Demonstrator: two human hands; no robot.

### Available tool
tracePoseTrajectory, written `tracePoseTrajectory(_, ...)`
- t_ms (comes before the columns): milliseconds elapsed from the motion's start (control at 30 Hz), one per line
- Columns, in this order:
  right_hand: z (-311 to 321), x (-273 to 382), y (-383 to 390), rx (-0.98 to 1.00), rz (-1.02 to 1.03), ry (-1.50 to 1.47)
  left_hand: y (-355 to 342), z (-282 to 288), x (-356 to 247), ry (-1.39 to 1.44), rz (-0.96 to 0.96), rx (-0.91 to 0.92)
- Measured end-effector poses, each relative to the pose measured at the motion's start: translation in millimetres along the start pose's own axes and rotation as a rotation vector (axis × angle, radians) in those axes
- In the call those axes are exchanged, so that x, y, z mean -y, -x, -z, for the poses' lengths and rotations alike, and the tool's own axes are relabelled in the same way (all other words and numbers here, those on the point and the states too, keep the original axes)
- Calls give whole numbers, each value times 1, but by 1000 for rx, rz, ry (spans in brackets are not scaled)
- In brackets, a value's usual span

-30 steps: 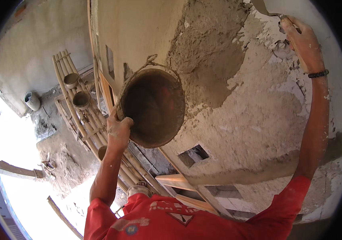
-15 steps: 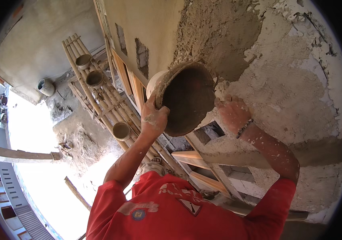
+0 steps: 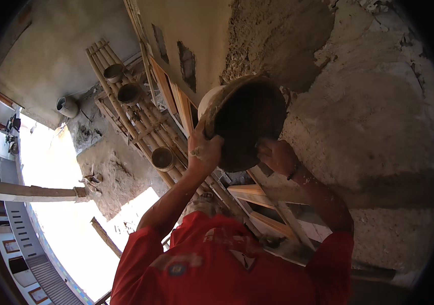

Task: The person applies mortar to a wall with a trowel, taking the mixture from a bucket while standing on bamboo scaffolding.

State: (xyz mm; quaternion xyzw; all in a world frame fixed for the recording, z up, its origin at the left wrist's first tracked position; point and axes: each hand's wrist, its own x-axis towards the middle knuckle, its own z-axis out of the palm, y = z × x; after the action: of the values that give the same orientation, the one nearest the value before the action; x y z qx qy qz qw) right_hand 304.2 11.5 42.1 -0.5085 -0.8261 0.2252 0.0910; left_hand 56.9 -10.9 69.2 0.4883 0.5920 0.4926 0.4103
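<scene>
Where glare whitens the ground at the far left, a grey slotted balustrade (image 3: 21, 223) curves along the edge of the view, with a beam (image 3: 34, 192) jutting in above it. Farther right, a pail (image 3: 67, 107) sits near the foot of a smooth grey wall (image 3: 64, 56), and a platform of bamboo poles (image 3: 151, 124) slants down to the right, bearing 3 round basins (image 3: 163, 158).

A red shirt (image 3: 217, 282) fills the lower middle. It carries a round badge (image 3: 177, 269), pale lettering (image 3: 210, 235) too blurred to read and a pale triangular emblem (image 3: 242, 258) with a dark mark inside.

Above the shirt, the left hand (image 3: 205, 151) grips a bucket (image 3: 250, 114) by the left side of its rim, thumb over the inside. The bucket is held up in front of the plasterwork, tipped so its mouth faces the person and somewhat right; its long axis runs from the base, away on the left, out through that mouth. The interior is dark.

At the mouth's lower right is the right hand (image 3: 279, 156), fingers curled, a dark bracelet (image 3: 293, 171) on its wrist; whether it holds anything I cannot tell. Rightmost spreads rough, patchy plaster (image 3: 359, 127).
</scene>
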Motion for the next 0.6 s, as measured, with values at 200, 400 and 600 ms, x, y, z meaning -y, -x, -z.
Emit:
tracePoseTrajectory(200,86,39,20,-212,140,129,-3,10,23,325,-72,-74)
tracePoseTrajectory(400,172,83,45,-84,99,35,5,24,39,220,22,-113)
tracePoseTrajectory(600,255,40,64,-567,-191,317,5,15,68,264,-73,-82)
